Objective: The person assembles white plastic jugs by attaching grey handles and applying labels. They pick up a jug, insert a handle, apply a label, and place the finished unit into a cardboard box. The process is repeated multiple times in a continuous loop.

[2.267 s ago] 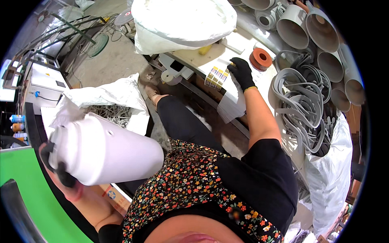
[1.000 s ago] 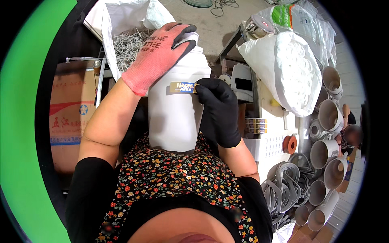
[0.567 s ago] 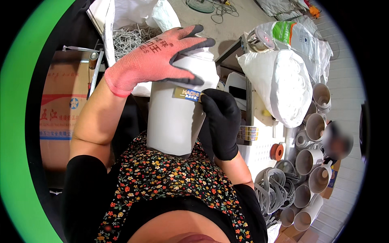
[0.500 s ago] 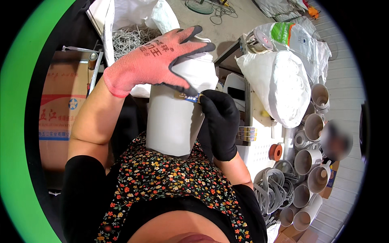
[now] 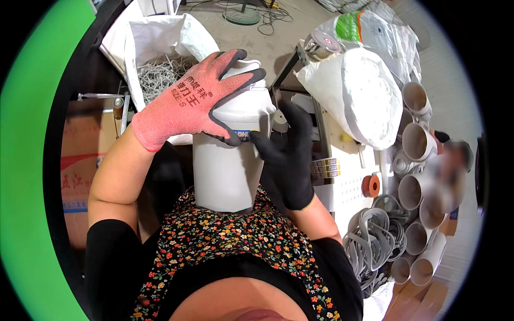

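In front of my apron stands a white-grey plastic pipe fitting (image 5: 225, 174), its narrower collar at the far end. My left hand (image 5: 195, 101), in a pink glove with dark fingertips, holds it from above, fingers spread over the collar and thumb on its side. A small blue label (image 5: 242, 135) lies on the fitting, partly covered by that thumb. My right hand (image 5: 289, 160), in a black glove, is at the fitting's right side with fingers apart. Its thumb is beside the label's right end; whether it touches cannot be made out.
A bench at right carries a label roll (image 5: 326, 168), a reddish-brown ring (image 5: 370, 186) and a full white sack (image 5: 348, 96). Grey rings (image 5: 369, 235) and pipe fittings (image 5: 417, 142) lie beyond. A sack of grey strips (image 5: 166, 77) stands far left, above a cardboard box (image 5: 80, 155).
My right hand has let go of the label's end and its fingers have opened. The label now lies against the fitting. My left hand keeps its hold.
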`<state>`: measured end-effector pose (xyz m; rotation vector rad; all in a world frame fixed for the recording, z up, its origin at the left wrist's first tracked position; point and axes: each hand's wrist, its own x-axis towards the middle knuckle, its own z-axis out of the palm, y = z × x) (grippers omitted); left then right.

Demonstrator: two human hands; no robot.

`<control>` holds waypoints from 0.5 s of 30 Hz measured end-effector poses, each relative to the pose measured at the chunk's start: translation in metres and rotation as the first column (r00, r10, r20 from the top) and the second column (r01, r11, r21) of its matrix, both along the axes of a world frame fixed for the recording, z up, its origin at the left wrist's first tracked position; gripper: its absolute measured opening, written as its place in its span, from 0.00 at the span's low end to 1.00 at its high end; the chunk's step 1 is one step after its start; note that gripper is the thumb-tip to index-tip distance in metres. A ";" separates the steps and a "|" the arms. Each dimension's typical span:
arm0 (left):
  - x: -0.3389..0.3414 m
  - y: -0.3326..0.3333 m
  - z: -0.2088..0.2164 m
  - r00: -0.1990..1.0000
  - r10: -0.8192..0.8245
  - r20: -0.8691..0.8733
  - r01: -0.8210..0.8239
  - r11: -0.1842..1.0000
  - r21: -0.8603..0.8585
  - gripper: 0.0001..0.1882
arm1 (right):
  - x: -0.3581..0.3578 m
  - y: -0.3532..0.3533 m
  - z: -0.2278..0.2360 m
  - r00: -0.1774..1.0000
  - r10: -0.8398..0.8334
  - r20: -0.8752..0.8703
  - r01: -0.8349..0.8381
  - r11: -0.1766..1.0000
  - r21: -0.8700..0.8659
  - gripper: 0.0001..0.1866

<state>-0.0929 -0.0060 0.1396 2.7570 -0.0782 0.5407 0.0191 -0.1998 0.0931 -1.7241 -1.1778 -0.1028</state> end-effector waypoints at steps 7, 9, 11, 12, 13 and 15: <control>-0.002 0.013 0.020 0.972 -0.232 0.036 0.221 0.856 -0.468 0.60 | 0.043 -0.012 -0.051 0.380 0.501 -0.778 -0.239 0.865 0.441 0.42; 0.004 0.004 0.016 0.904 -0.218 0.367 0.424 0.348 -0.836 0.55 | 0.074 -0.017 -0.082 0.284 0.490 -0.824 -0.246 0.868 0.431 0.39; 0.000 -0.014 0.012 0.904 -0.020 0.427 0.376 0.513 -0.772 0.47 | 0.068 -0.017 -0.072 -0.023 0.582 -0.813 -0.272 0.779 0.565 0.29; 0.000 -0.007 0.018 0.915 -0.018 0.404 0.305 0.686 -0.661 0.42 | 0.064 -0.020 -0.076 0.090 0.524 -0.847 -0.215 0.840 0.498 0.25; 0.005 -0.004 0.029 0.917 -0.004 0.400 0.226 0.830 -0.510 0.37 | 0.059 -0.023 -0.076 0.233 0.429 -0.873 -0.130 0.903 0.410 0.21; 0.017 -0.028 0.056 0.903 0.302 0.307 -0.134 0.874 -0.467 0.29 | 0.048 -0.032 -0.048 0.604 0.095 -0.791 0.084 0.980 0.182 0.14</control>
